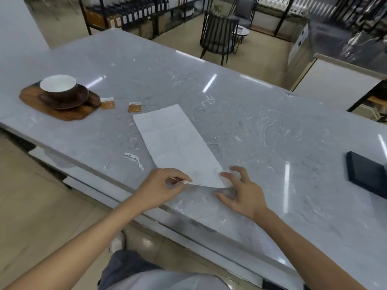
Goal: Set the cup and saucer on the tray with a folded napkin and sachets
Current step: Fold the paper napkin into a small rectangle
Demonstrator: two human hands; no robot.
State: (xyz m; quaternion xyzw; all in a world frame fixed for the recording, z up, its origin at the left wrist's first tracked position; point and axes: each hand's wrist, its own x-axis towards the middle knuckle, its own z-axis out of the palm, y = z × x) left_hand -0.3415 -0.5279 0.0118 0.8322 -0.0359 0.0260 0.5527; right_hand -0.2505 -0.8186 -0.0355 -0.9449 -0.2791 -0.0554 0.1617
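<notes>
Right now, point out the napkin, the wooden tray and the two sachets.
napkin [178,143]: head view, middle of the flat white sheet.
wooden tray [71,115]: head view, bare near edge in front of the saucer.
left sachet [107,103]: head view, its orange face.
right sachet [135,107]: head view, its orange face.

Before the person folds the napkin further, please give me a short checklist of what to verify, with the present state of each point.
1. Near corner of the napkin pinched by the left hand: ok, the corner is lifted off the counter.
2. Right hand steadying the other near corner: ok, its fingertips rest at the edge.
3. Napkin lying flat elsewhere: ok.
4. Cup on saucer on the tray: ok.
5. Both sachets on the tray: not ok, they lie on the counter beside it.
6. Free room on the tray for the napkin: cannot tell.
</notes>
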